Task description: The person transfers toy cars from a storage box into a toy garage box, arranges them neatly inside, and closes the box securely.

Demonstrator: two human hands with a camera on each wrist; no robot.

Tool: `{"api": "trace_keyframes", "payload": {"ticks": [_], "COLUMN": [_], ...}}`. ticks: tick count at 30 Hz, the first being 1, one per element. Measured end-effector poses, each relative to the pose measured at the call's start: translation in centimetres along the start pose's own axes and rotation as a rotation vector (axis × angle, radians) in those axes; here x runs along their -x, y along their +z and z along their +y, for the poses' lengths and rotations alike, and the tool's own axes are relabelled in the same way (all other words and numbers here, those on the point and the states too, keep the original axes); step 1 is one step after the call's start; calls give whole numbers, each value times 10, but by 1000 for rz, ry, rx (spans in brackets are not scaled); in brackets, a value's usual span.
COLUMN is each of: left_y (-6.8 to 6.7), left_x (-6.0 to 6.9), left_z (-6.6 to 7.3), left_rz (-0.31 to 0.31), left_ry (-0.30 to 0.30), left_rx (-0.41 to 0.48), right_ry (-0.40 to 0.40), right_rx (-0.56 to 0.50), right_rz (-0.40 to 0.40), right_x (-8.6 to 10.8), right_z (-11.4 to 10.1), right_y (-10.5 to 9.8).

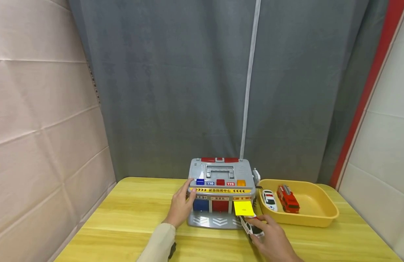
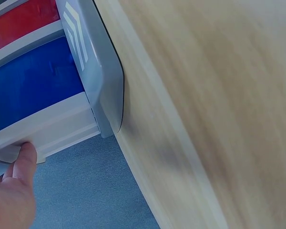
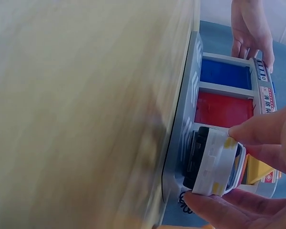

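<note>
A grey toy emergency garage [image 1: 244,169] stands on the table, with a blue door [image 1: 201,205] and a red door [image 1: 220,206] both down. Its yellow door [image 1: 243,209] is swung up and outward. The left hand [image 1: 180,205] grips the garage's upper left corner, thumb at the front and fingers at the side. Between thumb and fingers, the right hand [image 1: 274,236] pinches a white toy police car [image 3: 214,162] by its sides. One end of the car is under the raised yellow door, over the ramp; how far in it reaches is hidden.
Right of the garage is a yellow tray [image 1: 319,221] with a white toy car [image 1: 270,200] and a red toy fire truck [image 1: 288,199] inside. A white part [image 1: 256,176] juts from the garage's right side. Behind the wooden table [image 1: 133,211] hangs a grey curtain [image 1: 175,91].
</note>
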State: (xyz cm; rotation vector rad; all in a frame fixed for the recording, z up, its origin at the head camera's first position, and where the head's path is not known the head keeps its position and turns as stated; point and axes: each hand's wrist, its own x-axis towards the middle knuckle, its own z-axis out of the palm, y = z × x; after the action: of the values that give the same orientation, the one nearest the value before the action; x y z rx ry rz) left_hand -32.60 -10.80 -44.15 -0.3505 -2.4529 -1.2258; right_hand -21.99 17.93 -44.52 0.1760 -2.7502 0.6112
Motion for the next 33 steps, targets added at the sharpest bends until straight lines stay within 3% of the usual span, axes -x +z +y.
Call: {"api": "trace_keyframes", "payload": {"ticks": [10, 20, 28, 33], "left_y": [-1, 1, 1, 1], "left_x": [0, 0, 0, 0], "left_z": [1, 1, 0, -2], "left_rz": [-9, -2, 5, 7], "left_ry": [-16, -4, 5, 3], "left_rx": [14, 7, -3, -16], "right_ry": [53, 60, 29, 43], "right_rx": [-31, -52, -64, -103], "right_rz": [-42, -50, -13, -60], "right_x": [-3, -4, -5, -10], "right_z": [-5, -10, -16, -17], "right_y": [2, 3, 8, 13]}}
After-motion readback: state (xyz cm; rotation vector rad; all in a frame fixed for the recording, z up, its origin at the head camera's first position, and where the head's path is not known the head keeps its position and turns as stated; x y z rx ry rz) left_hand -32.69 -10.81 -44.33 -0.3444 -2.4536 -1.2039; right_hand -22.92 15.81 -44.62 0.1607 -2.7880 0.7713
